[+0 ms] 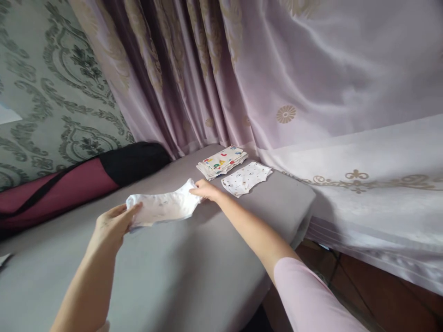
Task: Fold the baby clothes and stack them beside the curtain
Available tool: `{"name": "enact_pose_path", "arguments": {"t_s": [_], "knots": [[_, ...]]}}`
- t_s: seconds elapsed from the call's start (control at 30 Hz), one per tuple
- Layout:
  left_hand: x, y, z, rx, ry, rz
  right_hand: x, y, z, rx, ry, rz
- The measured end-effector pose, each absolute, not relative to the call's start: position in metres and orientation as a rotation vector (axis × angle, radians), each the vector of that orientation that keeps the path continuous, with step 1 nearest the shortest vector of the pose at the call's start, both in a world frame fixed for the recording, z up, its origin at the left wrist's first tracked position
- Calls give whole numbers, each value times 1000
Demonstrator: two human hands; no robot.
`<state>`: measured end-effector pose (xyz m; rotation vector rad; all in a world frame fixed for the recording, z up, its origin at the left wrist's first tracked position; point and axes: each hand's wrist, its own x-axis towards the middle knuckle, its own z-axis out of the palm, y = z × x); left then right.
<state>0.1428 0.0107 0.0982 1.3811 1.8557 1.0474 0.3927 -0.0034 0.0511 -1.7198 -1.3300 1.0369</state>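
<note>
Stretched between my two hands is a folded white cloth garment (164, 206) with faint small prints, held above the grey bed surface. My left hand (116, 220) pinches its left end, thumb on top. At the other end, the fingers of my right hand (205, 189) are closed on a corner. Just beyond my right hand lies a flat white garment (246, 179) with small dark prints. Next to it sits a stack of folded cream cloths (223, 161) with colourful prints. The exact kind of garment in my hands cannot be made out.
A grey-covered mattress (166, 272) fills the middle, its right edge dropping to a dark floor (387, 281). Along the patterned wall lies a long maroon and black bag (86, 177). Lilac curtains (311, 69) hang behind the bed and down its right side.
</note>
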Motion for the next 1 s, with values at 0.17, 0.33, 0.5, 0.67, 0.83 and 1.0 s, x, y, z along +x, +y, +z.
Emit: {"name": "enact_pose_path", "arguments": {"t_s": [0.17, 0.33, 0.5, 0.67, 0.83, 1.0], "knots": [[208, 5, 99, 1079, 1345, 1033, 473, -18, 70, -1506, -1031, 1203], [272, -2, 88, 1050, 1094, 1026, 545, -38, 74, -1317, -781, 1146], [333, -3, 71, 1012, 959, 994, 591, -58, 64, -1227, -548, 964], [379, -5, 49, 942, 902, 918, 614, -71, 47, -1139, -344, 859], [403, -7, 29, 904, 836, 875, 628, -72, 33, -1105, -260, 737], [415, -8, 12, 873, 776, 837, 647, -70, 21, -1145, -347, 566]]}}
